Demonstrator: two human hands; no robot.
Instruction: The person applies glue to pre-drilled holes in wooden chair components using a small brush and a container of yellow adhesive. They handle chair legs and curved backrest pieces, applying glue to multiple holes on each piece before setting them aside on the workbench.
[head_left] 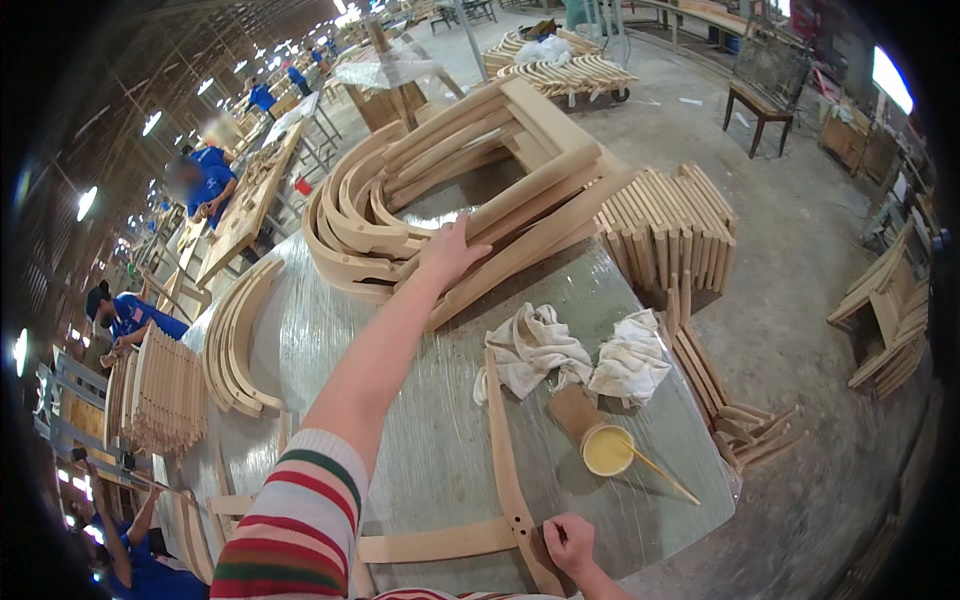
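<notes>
My left arm reaches across the table to a stack of curved wooden chair frames [540,190]. My left hand [455,250] is closed over a rail of one frame, its thumb lying to the right. Near the table's front edge, my right hand [570,545] makes a fist beside a single wooden chair frame [508,470] with dark holes at its joint. Whatever that fist may hold is hidden. A cup of yellowish liquid [607,451] with a brush [660,472] standing in it sits to the right, next to white rags [540,350].
Curved wooden parts [240,340] lie on the left of the plastic-covered table [430,430]. Bundled wooden sticks [160,390] stand beyond them. Stacked wooden pieces [675,225] flank the right edge. People in blue shirts [210,185] work at benches to the far left.
</notes>
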